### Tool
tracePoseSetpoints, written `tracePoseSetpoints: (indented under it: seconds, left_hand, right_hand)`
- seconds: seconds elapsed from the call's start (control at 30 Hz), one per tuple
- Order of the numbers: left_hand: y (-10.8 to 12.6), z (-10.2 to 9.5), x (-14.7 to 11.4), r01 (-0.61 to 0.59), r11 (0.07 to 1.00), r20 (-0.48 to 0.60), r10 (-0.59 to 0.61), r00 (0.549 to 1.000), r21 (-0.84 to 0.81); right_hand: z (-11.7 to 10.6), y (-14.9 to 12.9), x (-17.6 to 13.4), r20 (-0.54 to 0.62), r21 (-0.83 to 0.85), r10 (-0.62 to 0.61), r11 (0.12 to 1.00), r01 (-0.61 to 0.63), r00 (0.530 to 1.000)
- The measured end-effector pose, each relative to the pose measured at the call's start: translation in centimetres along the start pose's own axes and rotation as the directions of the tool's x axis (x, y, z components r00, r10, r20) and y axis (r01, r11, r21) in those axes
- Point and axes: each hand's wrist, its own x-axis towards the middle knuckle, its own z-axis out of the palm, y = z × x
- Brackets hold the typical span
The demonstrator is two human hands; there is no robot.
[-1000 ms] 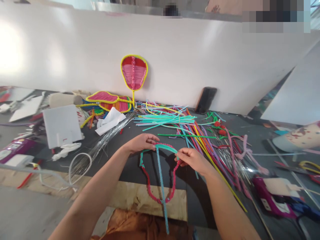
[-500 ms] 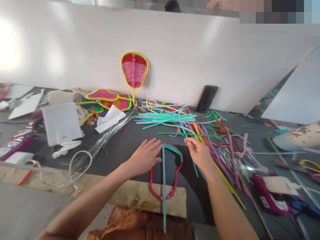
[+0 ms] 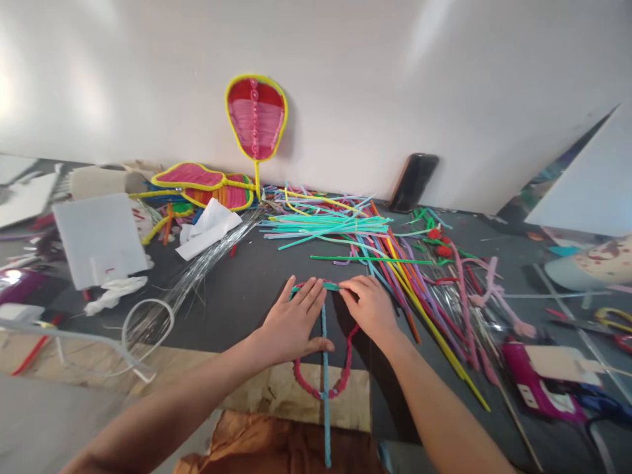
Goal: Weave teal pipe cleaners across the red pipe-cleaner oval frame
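Note:
A red fuzzy pipe-cleaner loop [image 3: 345, 376] lies in front of me on the dark table, with a light blue pipe-cleaner stem [image 3: 326, 421] running down its middle and past its lower end. My left hand [image 3: 295, 324] rests flat over the loop's upper left, fingers stretched out and thumb across the stem. Along the top edge of the loop runs a teal pipe cleaner [image 3: 330, 286]. My right hand [image 3: 371, 311] pinches it at the upper right, thumb and forefinger together. The two hands hide much of the loop's upper sides.
Behind lies a pile of teal pipe cleaners [image 3: 330, 225], with many colours spread rightward. A finished pink-and-yellow fan shape [image 3: 255, 118] stands against the white board. A black phone [image 3: 415, 183] leans there. Purple glue gun [image 3: 536, 388] and scissors [image 3: 609, 322] lie right; thin wires [image 3: 207, 253] left.
My right hand has moved left and down onto the loop's top edge, at the teal pipe cleaner. My left hand has shifted slightly right, its thumb now over the stem. The view has tilted slightly.

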Motion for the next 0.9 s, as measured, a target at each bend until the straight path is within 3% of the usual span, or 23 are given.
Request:
tracePoseSetpoints:
  seconds: [0.17, 0.27, 0.37, 0.47, 0.53, 0.67, 0.77, 0.9]
  left_hand:
    - [-0.1, 0.2, -0.1, -0.002, 0.999, 0.001, 0.002, 1.000, 0.043]
    - [0.1, 0.1, 0.0, 0.009, 0.999, -0.005, -0.008, 1.000, 0.050]
    - [0.3, -0.2, 0.0, 0.016, 0.999, -0.023, -0.015, 1.000, 0.042]
    - [0.1, -1.0, -0.6, 0.034, 0.999, -0.047, -0.033, 0.998, 0.031]
    - [-0.3, -1.6, -1.4, 0.073, 0.997, -0.055, -0.071, 0.996, 0.034]
    - [-1.3, -2.2, -3.5, 0.160, 0.986, -0.044, -0.158, 0.986, 0.047]
    - [-1.7, -2.1, -4.6, 0.191, 0.980, -0.035, -0.190, 0.981, 0.052]
    - [-1.8, -1.6, -4.9, 0.182, 0.982, -0.026, -0.181, 0.983, 0.045]
  right_hand:
    - [0.3, -0.2, 0.4, -0.014, 0.032, 0.063, 0.998, -0.062, 0.998]
    - [-0.2, 0.5, 0.5, 0.007, 0.218, 0.060, 0.974, -0.060, 0.998]
    - [-1.8, 1.8, 0.3, -0.066, 0.490, 0.223, 0.856, -0.163, 0.973]
    - [-3.8, 2.7, -0.1, -0.166, 0.559, 0.335, 0.807, -0.192, 0.927]
    - [-4.7, 2.6, -0.6, -0.167, 0.473, 0.273, 0.865, -0.166, 0.947]
    - [-4.2, 0.6, -1.4, -0.022, 0.116, -0.019, 0.993, 0.022, 1.000]
    - [-2.4, -1.7, -1.4, 0.155, -0.047, -0.204, 0.976, 0.214, 0.967]
    - [-0.5, -3.6, -0.8, 0.317, -0.157, -0.301, 0.918, 0.363, 0.899]
